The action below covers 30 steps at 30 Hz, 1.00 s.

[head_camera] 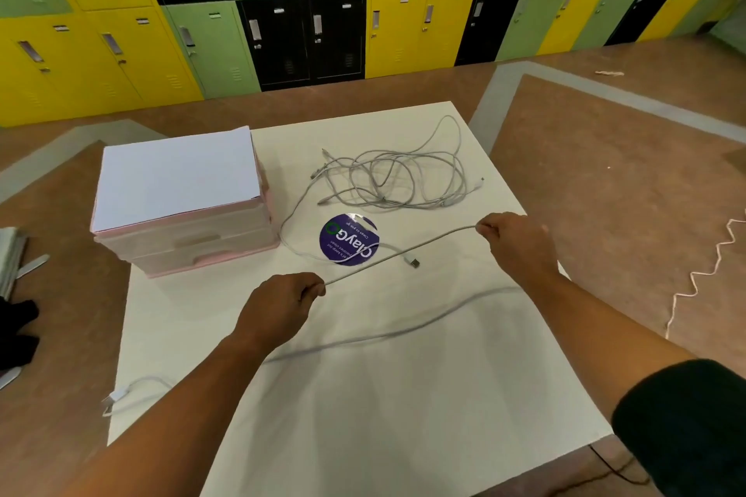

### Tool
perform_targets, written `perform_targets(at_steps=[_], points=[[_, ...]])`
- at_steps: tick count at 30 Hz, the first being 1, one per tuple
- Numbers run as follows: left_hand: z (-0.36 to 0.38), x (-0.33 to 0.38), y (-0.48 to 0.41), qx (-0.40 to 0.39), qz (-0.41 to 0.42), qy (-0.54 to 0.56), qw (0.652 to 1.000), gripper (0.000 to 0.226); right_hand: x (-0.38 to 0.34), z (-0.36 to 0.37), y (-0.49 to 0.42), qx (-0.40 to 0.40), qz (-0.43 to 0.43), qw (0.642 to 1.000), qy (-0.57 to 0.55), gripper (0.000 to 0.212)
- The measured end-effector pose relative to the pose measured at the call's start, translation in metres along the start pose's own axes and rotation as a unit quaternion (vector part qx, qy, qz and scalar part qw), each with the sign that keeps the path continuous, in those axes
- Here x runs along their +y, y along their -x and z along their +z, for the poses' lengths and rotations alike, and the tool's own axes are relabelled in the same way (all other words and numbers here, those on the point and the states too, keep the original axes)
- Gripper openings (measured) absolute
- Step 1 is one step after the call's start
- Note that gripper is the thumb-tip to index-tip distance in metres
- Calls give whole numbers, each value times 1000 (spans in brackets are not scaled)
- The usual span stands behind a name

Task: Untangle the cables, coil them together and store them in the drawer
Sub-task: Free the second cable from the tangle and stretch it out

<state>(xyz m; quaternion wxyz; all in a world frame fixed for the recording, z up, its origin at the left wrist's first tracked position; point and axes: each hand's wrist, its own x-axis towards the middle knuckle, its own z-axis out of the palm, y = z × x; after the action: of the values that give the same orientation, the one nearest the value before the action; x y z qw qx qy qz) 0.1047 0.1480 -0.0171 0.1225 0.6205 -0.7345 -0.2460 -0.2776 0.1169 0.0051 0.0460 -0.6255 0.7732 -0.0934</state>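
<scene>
Your left hand [282, 303] and right hand [510, 236] each pinch one grey cable [397, 254], stretched mid-frame above the bench [363, 395]; its plug [413, 262] apparently dangles free.

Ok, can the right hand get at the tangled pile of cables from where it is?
Probably yes: the tangled pile lies just beyond the right hand with nothing between them. But that hand is pinching the stretched cable, so it must let go first.
</scene>
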Motion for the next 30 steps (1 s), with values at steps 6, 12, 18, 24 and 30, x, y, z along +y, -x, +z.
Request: perform_targets(at_steps=[6,12,18,24,30], points=[[19,14,-2,-26,31,-6,999,22,32,1,14,6,118,993,5,22],[48,25,3,-64,48,-2,997,22,68,20,29,-33,202,979,25,14],[80,34,7,-86,63,13,994,20,102,25,46,-51,232,970,47,29],[96,52,3,-75,84,13,994,22,140,35,45,-36,258,965,-6,25],[104,47,4,-65,79,7,995,24,175,51,54,-46,281,959,8,15]])
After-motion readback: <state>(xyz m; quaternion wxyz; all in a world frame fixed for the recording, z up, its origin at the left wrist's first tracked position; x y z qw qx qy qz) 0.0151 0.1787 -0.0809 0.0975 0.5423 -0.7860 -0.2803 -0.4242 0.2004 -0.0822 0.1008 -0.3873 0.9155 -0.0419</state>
